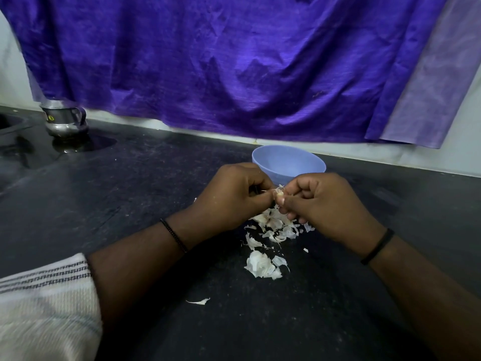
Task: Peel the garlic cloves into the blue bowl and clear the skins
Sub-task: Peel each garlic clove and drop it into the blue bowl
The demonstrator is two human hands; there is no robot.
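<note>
A small garlic clove [279, 193] with loose papery skin sits between my two hands, just above the black counter. My left hand [231, 196] pinches it from the left with curled fingers, and my right hand [325, 201] pinches it from the right. The blue bowl [288, 160] stands right behind my hands; its inside is mostly hidden from this angle. A pile of white garlic skins [273, 225] lies under and in front of my hands, with a bigger clump [261, 264] nearer to me and one stray flake [200, 301].
The black counter [130, 204] runs to a white wall hung with a purple cloth [234, 61]. A steel jug [63, 118] stands at the back left next to a dark sink edge [7, 123]. A striped sleeve [44, 303] fills the lower left.
</note>
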